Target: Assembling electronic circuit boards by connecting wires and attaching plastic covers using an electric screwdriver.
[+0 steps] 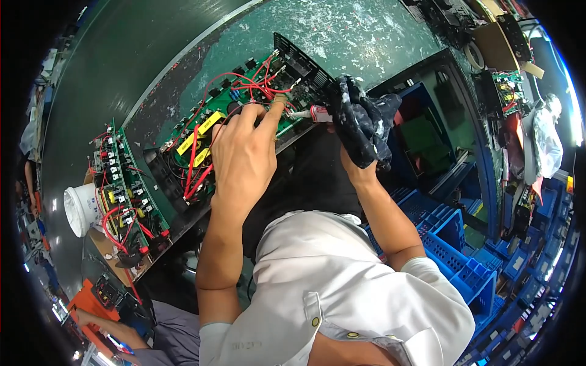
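Observation:
A green circuit board (241, 83) with yellow-wrapped parts (210, 122) and red wires (261, 85) lies before me, a black slotted panel (302, 63) standing at its far right end. My left hand (244, 149) rests over the board, fingers bent and spread, the thumb stretched against the red wires. What its fingertips touch underneath is hidden. My right hand (357, 166) is closed around a tube (319, 113) with a pale nozzle and a red-and-white label. A black cloth (363, 119) with white smears wraps the tube's back and hides most of that hand's fingers. The nozzle points at the board near my left thumb.
A second wired board (125, 183) stands at the left beside a white bucket (83, 210). To the right are a dark-framed opening (450, 67) and blue crates (455, 265). Another person's arm (110, 326) shows at lower left. The green work surface (348, 30) is scuffed.

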Motion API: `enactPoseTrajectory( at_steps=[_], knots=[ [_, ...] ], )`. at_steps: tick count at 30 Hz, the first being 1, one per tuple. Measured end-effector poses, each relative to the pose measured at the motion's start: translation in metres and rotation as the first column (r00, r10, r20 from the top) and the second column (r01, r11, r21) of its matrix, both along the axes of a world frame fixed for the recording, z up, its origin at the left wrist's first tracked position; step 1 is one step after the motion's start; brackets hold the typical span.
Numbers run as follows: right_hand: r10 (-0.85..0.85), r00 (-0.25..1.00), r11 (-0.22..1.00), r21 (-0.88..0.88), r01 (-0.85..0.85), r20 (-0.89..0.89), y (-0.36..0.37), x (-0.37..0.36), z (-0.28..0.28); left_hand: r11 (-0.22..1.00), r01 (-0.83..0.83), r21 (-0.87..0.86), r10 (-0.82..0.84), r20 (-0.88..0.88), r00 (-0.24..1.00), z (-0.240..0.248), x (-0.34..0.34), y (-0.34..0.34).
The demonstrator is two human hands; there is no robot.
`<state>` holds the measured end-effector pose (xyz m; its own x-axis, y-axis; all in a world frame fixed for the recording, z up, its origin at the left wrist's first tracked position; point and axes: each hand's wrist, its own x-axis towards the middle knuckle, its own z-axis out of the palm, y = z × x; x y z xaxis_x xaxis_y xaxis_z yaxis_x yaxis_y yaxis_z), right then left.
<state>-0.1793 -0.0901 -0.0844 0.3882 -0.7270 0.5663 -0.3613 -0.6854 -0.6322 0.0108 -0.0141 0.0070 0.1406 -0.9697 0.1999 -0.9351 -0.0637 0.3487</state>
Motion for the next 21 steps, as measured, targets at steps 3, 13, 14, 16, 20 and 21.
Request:
enactPoseTrajectory(
  at_steps=[3, 13, 14, 16, 20, 21],
  knots=[
    [-0.11, 0.91, 0.89, 0.447, -0.089, 0.399, 0.007, 0.003, -0.006, 1.0, -0.007, -0.003, 0.007, -0.004, 1.0, 0.0, 0.0, 0.0],
    [0.11, 0.938, 0.863, 0.436, -0.254, 0.329, 0.006, -0.004, -0.003, 1.0, -0.009, 0.004, 0.009, -0.02, 1.0, 0.001, 0.0, 0.0],
    [0.06, 0.935, 0.855, 0.465, -0.228, 0.349, 0.007, 0.001, 0.004, 1.0, -0.01, 0.005, 0.011, -0.02, 1.0, 0.0, 0.0, 0.0],
    [0.01, 0.725, 0.661, 0.539, -0.522, 0.688, 0.006, 0.002, 0.004, 1.0, -0.005, -0.018, 0.006, 0.01, 1.0, 0.0, 0.0, 0.0],
    [-0.208, 0.32, 0.442, 0.381, -0.812, 0.924, 0.01, 0.015, 0.018, 1.0, -0.006, 0.004, 0.006, -0.002, 1.0, 0.0, 0.0, 0.0],
    [-0.597, 0.093, 0.205, 0.263, -0.943, 0.797, 0.011, 0.012, 0.019, 1.0, -0.003, -0.006, 0.003, -0.004, 1.0, 0.0, 0.0, 0.0]
  ],
)
